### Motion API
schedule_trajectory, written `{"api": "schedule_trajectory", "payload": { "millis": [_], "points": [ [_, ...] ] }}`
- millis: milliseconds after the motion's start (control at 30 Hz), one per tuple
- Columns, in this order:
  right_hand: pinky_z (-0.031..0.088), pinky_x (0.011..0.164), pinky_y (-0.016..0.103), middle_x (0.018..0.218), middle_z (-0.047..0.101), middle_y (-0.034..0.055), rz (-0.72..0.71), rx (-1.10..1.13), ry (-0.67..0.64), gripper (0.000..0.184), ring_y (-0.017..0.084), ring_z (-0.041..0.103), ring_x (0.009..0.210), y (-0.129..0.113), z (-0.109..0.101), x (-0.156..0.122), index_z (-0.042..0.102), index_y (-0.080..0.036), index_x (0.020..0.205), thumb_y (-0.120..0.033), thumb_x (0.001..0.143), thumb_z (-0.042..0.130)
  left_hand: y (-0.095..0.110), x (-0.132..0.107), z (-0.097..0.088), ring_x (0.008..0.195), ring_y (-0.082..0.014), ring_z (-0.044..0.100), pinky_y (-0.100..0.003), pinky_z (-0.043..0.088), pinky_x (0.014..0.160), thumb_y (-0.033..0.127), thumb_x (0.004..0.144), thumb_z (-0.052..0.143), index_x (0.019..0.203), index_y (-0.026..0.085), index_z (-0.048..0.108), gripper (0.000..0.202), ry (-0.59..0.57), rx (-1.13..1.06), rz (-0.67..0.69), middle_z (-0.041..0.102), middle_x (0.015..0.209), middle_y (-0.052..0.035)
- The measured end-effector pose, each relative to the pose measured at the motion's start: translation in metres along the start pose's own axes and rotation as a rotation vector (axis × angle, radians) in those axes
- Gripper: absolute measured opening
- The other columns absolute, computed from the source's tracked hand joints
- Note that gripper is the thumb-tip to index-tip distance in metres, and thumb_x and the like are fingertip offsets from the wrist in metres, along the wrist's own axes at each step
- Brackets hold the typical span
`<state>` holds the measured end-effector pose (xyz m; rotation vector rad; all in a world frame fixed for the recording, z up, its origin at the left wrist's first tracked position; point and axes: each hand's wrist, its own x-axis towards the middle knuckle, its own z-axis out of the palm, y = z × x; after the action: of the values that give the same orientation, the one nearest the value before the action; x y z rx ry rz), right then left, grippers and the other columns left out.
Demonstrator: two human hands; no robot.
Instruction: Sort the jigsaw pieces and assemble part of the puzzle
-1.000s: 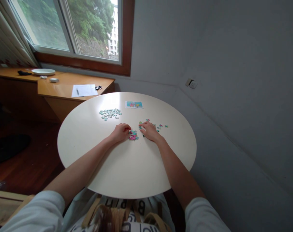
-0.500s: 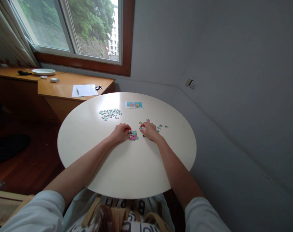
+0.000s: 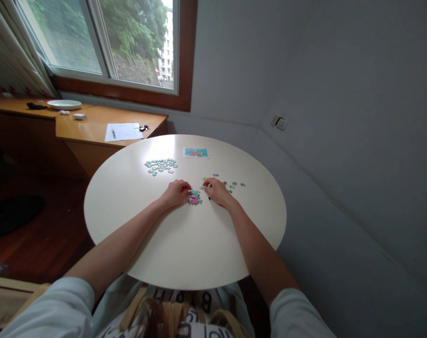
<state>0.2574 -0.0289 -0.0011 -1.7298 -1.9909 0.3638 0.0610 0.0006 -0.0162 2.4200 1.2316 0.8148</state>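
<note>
A small joined patch of jigsaw puzzle (image 3: 194,197), pink and teal, lies on the round white table (image 3: 185,244). My left hand (image 3: 177,193) rests at its left edge with the fingers curled together; whatever is under the fingertips is hidden. To the right of the patch, my right hand (image 3: 217,191) pinches a small teal puzzle piece (image 3: 202,188) between thumb and fingers, close to the patch's upper right. Loose colourful pieces (image 3: 233,184) are scattered beyond and beside my right hand, some partly covered by it.
A spread of pale teal puzzle pieces (image 3: 161,165) lies at the table's far left. The picture card (image 3: 195,153) sits at the far edge. Behind stands a wooden desk (image 3: 94,126) with paper (image 3: 123,132), keys (image 3: 143,127) and a white plate (image 3: 64,104). A wall (image 3: 322,117) rises on the right.
My right hand has shifted very slightly, bringing the teal piece a little left toward the joined patch. My left hand stays in place.
</note>
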Motion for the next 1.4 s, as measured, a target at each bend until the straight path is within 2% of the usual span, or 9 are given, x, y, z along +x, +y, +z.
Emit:
{"api": "schedule_trajectory", "payload": {
  "millis": [233,467,933,1400],
  "points": [
    [0.041,0.077,0.025,0.084,0.063,0.0008,-0.009,0.073,-0.001,0.016,0.012,0.055,0.077,-0.0045,-0.0034,-0.0032,0.063,-0.018,0.09,-0.011,0.079,0.055,0.0007,-0.0002,-0.0003,0.076,-0.0182,0.059,-0.029,0.048,0.075,0.014,0.073,0.047,0.08,0.018,0.071,0.026,-0.003,-0.01,-0.013,0.066,0.076,-0.0036],
    [0.041,0.078,0.027,0.09,0.062,0.0046,-0.008,0.003,0.008,0.012,0.014,0.054,0.081,-0.0041,-0.0016,-0.0018,0.065,-0.017,0.089,-0.016,0.081,0.056,0.0013,0.0003,-0.0006,0.077,-0.0187,0.059,-0.03,0.048,0.076,0.014,0.074,0.047,0.081,0.018,0.071,0.026,-0.012,-0.006,-0.015,0.067,0.076,-0.0037],
    [0.041,0.079,0.028,0.093,0.061,0.0071,-0.013,-0.018,0.023,0.012,0.016,0.053,0.084,0.0036,0.0045,0.0036,0.066,-0.015,0.09,-0.017,0.081,0.059,-0.0011,0.0007,0.0016,0.075,-0.018,0.058,-0.029,0.047,0.074,0.013,0.074,0.048,0.081,0.017,0.071,0.025,-0.005,-0.001,0.001,0.066,0.075,-0.0031],
    [0.041,0.077,0.027,0.089,0.06,0.0056,-0.03,0.035,0.024,0.007,0.015,0.053,0.082,0.0023,0.0039,0.0026,0.063,-0.015,0.085,-0.014,0.079,0.059,-0.003,0.0009,0.002,0.075,-0.0177,0.058,-0.028,0.047,0.073,0.012,0.074,0.049,0.081,0.017,0.071,0.024,-0.004,-0.002,0.004,0.066,0.074,-0.003]
  ]
}}
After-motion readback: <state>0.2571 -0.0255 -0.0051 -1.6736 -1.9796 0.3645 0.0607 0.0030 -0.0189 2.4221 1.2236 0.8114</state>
